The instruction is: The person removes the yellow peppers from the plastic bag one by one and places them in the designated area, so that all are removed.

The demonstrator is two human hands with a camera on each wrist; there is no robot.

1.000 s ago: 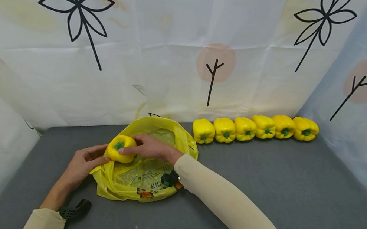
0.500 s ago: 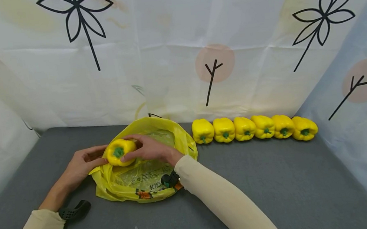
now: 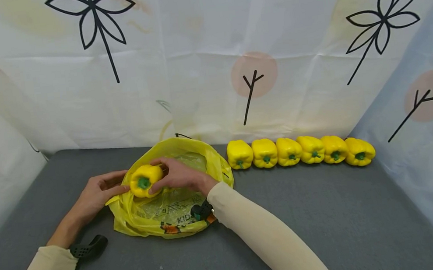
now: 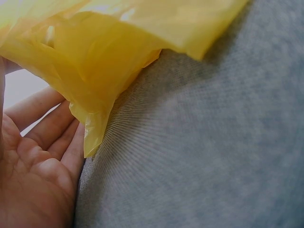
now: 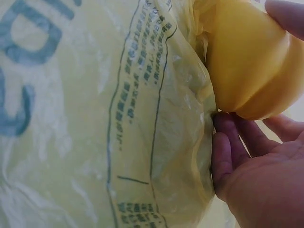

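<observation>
A yellow bell pepper (image 3: 145, 175) with a green stem is over the left part of an open yellow plastic bag (image 3: 179, 230). My right hand (image 3: 179, 174) grips this pepper from its right side, thumb in front and fingers behind. The right wrist view shows the pepper (image 5: 256, 57) between thumb and fingers, right beside the printed bag wall (image 5: 85, 118). At the bag's left rim, my left hand (image 3: 96, 194) holds the plastic between thumb and fingers. A folded corner of the bag (image 4: 95, 85) hangs by the left fingers in the left wrist view.
Several yellow bell peppers (image 3: 289, 151) lie in a row to the right of the bag, along the back of the grey table (image 3: 308, 213). Behind them hangs a white cloth (image 3: 201, 66) with plant drawings. Pale cloth also closes both sides.
The bell pepper has turned in the right hand, its stem tilting down toward the front, and sits slightly lower. The left hand and the bag have hardly moved.
</observation>
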